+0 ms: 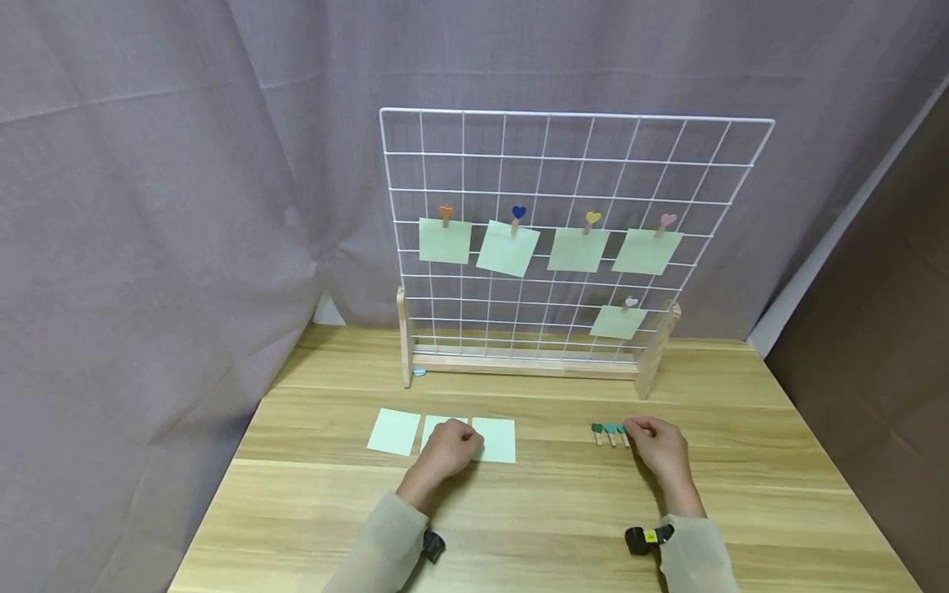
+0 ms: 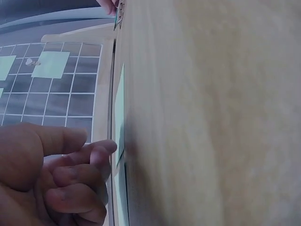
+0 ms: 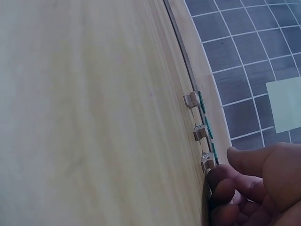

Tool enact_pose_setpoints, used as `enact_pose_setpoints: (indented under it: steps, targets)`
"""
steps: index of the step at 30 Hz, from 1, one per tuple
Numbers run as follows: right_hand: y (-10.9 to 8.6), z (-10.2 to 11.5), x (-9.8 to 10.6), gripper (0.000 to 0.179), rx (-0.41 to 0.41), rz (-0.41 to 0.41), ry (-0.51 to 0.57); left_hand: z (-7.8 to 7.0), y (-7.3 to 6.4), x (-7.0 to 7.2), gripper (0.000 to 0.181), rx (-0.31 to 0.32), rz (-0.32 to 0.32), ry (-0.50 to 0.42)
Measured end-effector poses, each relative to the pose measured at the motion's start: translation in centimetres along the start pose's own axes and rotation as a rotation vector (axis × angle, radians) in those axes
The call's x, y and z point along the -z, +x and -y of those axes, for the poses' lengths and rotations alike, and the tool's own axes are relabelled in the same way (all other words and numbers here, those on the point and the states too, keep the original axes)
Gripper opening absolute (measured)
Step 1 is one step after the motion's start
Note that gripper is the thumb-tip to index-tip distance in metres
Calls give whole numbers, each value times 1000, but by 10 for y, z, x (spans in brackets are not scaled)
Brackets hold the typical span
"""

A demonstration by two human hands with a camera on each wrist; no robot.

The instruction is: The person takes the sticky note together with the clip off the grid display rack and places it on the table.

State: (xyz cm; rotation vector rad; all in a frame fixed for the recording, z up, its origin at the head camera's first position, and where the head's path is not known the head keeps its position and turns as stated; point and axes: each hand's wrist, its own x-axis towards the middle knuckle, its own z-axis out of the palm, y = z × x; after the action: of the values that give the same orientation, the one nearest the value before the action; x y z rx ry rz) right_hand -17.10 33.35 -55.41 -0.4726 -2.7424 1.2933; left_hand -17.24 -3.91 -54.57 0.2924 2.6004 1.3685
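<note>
Head view: see light, limp notes (image 1: 498,441) flat on the table (image 1: 541,519), liftable by edges; left wrist: see left hand (image 2: 61,179), thumb and forefinger parted; right wrist: find stiff clips (image 3: 201,133) beside right hand (image 3: 268,183), cannot tell whether pinched.

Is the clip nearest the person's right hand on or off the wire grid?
Off: the clip rests on the table, beside the right hand, in front of the wire grid.

table (image 1: 549,535) | grid stand (image 1: 522,366) + blue bit (image 1: 418,372): near back edge | 3 notes (image 1: 394,431): toward left edge | 3 clips (image 1: 610,434): toward right edge
</note>
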Motion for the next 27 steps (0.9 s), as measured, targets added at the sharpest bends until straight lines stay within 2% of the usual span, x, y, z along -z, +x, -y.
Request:
enact_pose_setpoints:
  steps: [3,9,14,18,22,27]
  targets:
    - [0,-1,1,42,-16,1,25,-1,0,0,45,-13,-4,7]
    - [-1,0,-1,40,-14,-25,28,-4,2,-3,20,-62,-40,18]
    - [-1,2,-4,40,10,-53,13,-9,9,-11,22,-86,-58,-42]
    - [-2,3,-4,41,-17,-47,47,-11,14,-19,23,-106,-88,-73]
    - [-4,3,-4,39,-48,-57,88,-16,16,-24,23,-145,-131,-96]
    - [-5,5,-4,37,-26,-120,98,-21,18,-25,23,-159,-197,-140]
